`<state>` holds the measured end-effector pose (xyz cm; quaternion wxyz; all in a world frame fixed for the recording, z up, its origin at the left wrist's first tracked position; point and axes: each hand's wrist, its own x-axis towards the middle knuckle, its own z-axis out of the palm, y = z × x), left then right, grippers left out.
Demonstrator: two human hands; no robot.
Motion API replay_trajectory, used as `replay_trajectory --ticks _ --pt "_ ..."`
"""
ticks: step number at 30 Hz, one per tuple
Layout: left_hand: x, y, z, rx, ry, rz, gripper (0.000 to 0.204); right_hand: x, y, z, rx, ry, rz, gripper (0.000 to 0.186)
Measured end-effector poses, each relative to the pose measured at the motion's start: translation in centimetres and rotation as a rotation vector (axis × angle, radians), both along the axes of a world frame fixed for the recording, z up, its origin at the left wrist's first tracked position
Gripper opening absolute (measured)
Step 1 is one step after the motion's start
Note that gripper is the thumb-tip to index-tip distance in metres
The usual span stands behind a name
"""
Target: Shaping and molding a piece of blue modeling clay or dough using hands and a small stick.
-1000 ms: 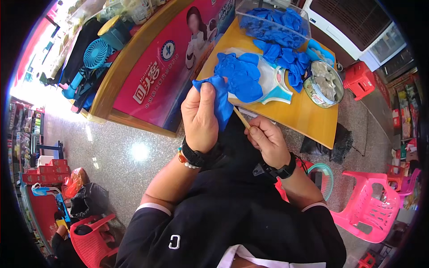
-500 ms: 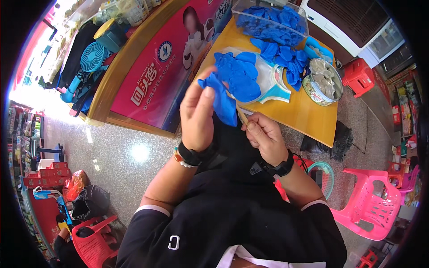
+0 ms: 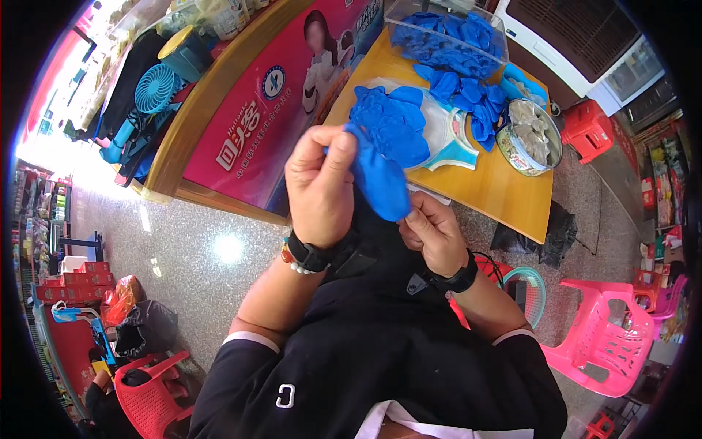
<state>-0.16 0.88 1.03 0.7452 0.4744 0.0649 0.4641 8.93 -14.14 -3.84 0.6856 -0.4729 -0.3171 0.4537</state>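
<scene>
On the yellow wooden table [image 3: 504, 205]: clear plastic bin [image 3: 398, 11] of soft blue pieces [image 3: 446, 45] at the far end, loose blue pile [image 3: 398, 121] nearer, round metal tin [image 3: 521, 162] off to the right. Left hand [image 3: 320, 189] pinches the upper end of a blue petal-shaped piece [image 3: 382, 184] between thumb and fingers, piece slung between the two hands. Right hand [image 3: 436, 235] has fingertips bunched at its lower end; can't tell whether they grip it.

pink chair [image 3: 598, 340] on speckled floor [image 3: 201, 241]; glaring left side, perhaps a doorway [image 3: 51, 143].
</scene>
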Motion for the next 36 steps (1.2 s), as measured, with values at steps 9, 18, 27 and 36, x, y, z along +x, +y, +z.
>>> replay_trajectory --ticks 9,18,27,36 --pt "0.0 -0.7 0.2 0.183 0.094 0.155 0.008 0.9 0.3 0.7 -0.033 -0.023 0.04 0.017" --pt "-0.8 -0.8 0.6 0.136 0.137 0.068 0.01 1.1 -0.1 1.2 -0.023 -0.311 -0.094 0.015" --pt "-0.5 -0.2 0.6 0.019 0.155 0.133 0.015 1.7 0.5 1.1 -0.066 -0.311 -0.052 0.016" --pt "-1.3 -0.5 0.6 0.13 0.231 0.082 0.013 1.2 0.2 1.5 0.072 -0.676 -0.272 0.013"
